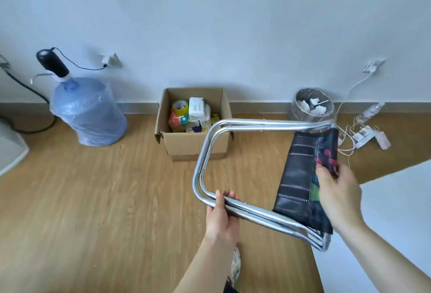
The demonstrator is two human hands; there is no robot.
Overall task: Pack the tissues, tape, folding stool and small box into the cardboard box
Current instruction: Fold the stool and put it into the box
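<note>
The folding stool (pixel 263 176) is folded flat and held in the air above the wooden floor (pixel 93 199), at about 4 o'clock from the cardboard box (pixel 193 143). The left hand (pixel 221 218) has its grip clenched around the near chrome tubes, thumb on top. The right hand (pixel 335 192) grasps the dark fabric seat at the stool's right end, fingers curled over its patterned edge. The open cardboard box stands against the wall at 12 o'clock, and the stool's far tube crosses in front of its right corner. Inside it lie the tape (pixel 180 106), the small box (pixel 196 106) and the tissues (pixel 178 121). A water jug (pixel 88 111) stands at 10 o'clock, a wastebasket (pixel 312 106) at 2 o'clock.
</note>
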